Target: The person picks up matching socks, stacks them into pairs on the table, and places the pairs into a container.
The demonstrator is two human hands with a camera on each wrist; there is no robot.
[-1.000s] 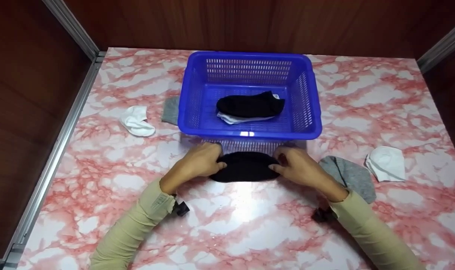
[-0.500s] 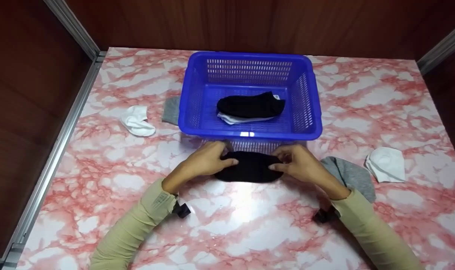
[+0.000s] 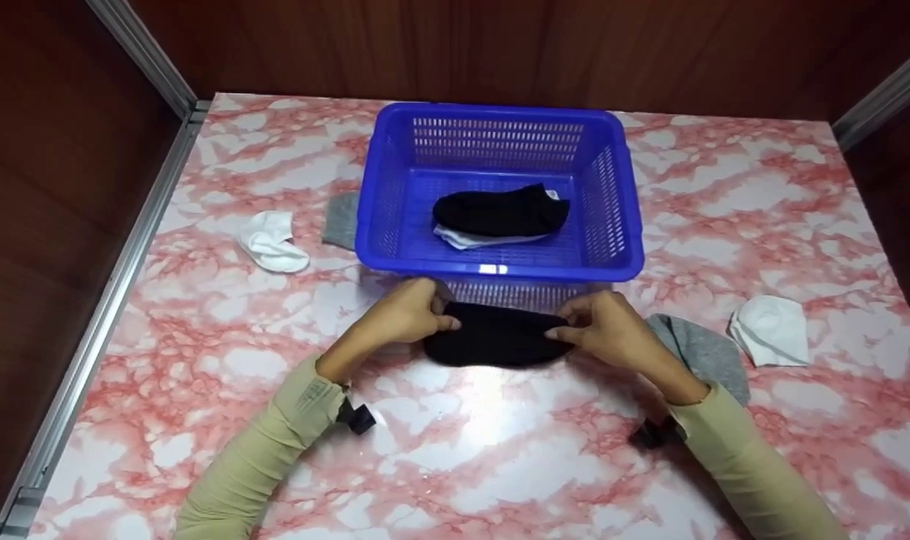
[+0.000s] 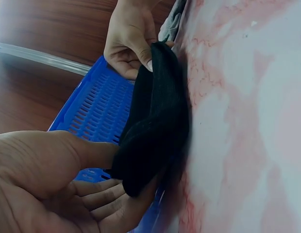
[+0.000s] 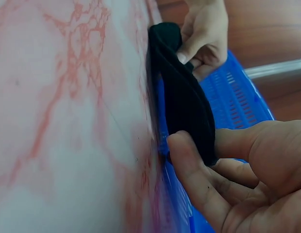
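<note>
A black sock [image 3: 500, 337] is stretched sideways between my two hands, just in front of the blue basket [image 3: 500, 271]. My left hand [image 3: 409, 313] pinches its left end between thumb and fingers. At the other end my right hand [image 3: 608, 330] pinches it the same way. In the left wrist view the black sock [image 4: 155, 116] looks layered, with a fold along its length. The right wrist view has the sock [image 5: 184, 97] close over the tabletop. Inside the basket another black sock [image 3: 500, 211] lies on top of a white sock [image 3: 462, 240].
Left of the basket lie a crumpled white sock [image 3: 271, 244] and a grey sock [image 3: 340, 220], partly hidden by the basket. Beside my right forearm are a grey sock [image 3: 698, 352] and a white sock [image 3: 771, 330]. Dark wood panels [image 3: 500, 49] stand behind the marbled table [image 3: 455, 465].
My left hand slid inward along the sock, then back out to the left. My right hand has shifted slightly to the right. Both keep hold of the black sock; the basket is unmoved.
</note>
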